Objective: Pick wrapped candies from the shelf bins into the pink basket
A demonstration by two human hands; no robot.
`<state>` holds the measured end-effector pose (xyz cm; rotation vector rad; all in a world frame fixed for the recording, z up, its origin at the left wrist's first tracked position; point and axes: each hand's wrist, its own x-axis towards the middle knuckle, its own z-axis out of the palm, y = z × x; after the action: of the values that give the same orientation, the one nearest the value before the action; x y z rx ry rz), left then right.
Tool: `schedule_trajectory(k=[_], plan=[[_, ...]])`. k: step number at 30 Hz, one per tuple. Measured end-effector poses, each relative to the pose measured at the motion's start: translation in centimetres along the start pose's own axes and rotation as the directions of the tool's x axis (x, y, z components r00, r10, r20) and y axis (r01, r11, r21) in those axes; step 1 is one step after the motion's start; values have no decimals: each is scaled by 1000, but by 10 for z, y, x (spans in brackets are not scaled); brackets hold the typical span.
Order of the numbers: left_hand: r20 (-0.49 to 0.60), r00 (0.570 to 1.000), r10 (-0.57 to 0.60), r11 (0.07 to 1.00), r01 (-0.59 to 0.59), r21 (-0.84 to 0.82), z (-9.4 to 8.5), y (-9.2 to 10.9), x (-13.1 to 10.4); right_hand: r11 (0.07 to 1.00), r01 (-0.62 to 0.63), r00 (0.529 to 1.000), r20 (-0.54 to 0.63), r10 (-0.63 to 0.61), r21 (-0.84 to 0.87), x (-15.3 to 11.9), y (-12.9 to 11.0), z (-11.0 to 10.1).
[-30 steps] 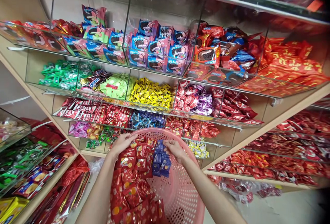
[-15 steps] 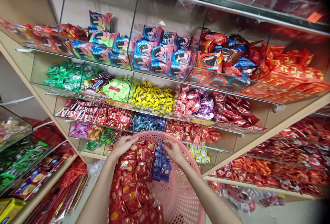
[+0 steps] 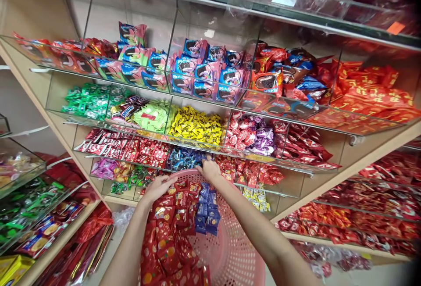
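The pink basket point(image 3: 241, 253) looked part loaded. Along its left side and down its near left part lay a thick heap of red packets point(image 3: 169, 242), the larger share of what it held. A smaller cluster of blue packets point(image 3: 207, 216) lay inside it, just right of the heap and touching it, near the middle. Farther right inside the basket its perforated wall showed, so by my judgement the filling was well under way yet short of full. Beyond the basket's far rim, a compartment with dark blue wrapped pieces point(image 3: 184, 158) remained stocked, as did the yellow sweets point(image 3: 195, 126) on the shelf above it.

The left grip point(image 3: 160, 188) lay at the basket's far left rim, back of the hand up, fingers bent over the edge and pinching it; the underside was hidden. The right grip point(image 3: 210, 170) was past the basket's far rim, at the end of an arm stretched diagonally across its right half. Its fingers pointed away from the basket, at the right end of the dark blue pieces. I could not tell whether they were spread, pressed together or pinching anything.
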<state>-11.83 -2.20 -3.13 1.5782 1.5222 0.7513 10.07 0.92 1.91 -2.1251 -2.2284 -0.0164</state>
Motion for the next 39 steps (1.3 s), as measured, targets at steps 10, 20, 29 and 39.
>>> schedule_trajectory(k=[10, 20, 29, 39], plan=[[7, 1000, -26, 999, 26, -37, 1, 2, -2, 984, -147, 989, 22, 146, 99, 10, -5, 6], [14, 1000, -7, 1000, 7, -4, -2, 0, 2, 990, -63, 994, -84, 74, 127, -11, 7, 2], [26, 999, -32, 998, 33, -52, 1, 0, 2, 708, 293, 944, -313, -107, 642, -75, 25, -20], [31, 1000, 5, 998, -7, 56, 0, 2, 2, 396, -155, 957, 238, -168, 905, -98, 78, 4]])
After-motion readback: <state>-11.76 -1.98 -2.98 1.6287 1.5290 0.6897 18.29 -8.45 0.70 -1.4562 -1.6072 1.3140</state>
